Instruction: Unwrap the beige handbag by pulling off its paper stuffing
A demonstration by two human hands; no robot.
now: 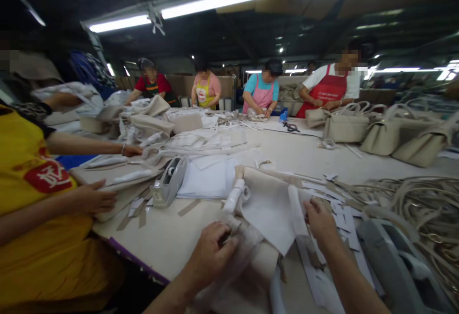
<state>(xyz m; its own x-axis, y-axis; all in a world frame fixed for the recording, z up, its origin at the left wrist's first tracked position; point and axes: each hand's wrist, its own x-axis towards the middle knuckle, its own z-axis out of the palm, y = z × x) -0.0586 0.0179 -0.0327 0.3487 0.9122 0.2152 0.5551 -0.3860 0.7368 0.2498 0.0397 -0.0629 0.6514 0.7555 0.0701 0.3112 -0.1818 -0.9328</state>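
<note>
A beige bag piece (pixel 263 256) lies in front of me, with a white sheet (pixel 268 209) on it and white wrapping (pixel 234 197) around its left strap end. My left hand (pixel 213 249) is closed, pinching thin translucent wrapping (pixel 244 244) at the bag's left side. On the right, my right hand (pixel 321 221) has its fingers bent at the bag's right edge, beside a white padded roll (pixel 297 209); what its fingertips hold is hidden.
Grey tape dispensers stand left (pixel 170 182) and right (pixel 398 261). Beige straps (pixel 412 209) pile up at right, near finished bags (pixel 346 127). A person in yellow (pixel 46 209) works close on the left; several others stand across the table (pixel 287 144).
</note>
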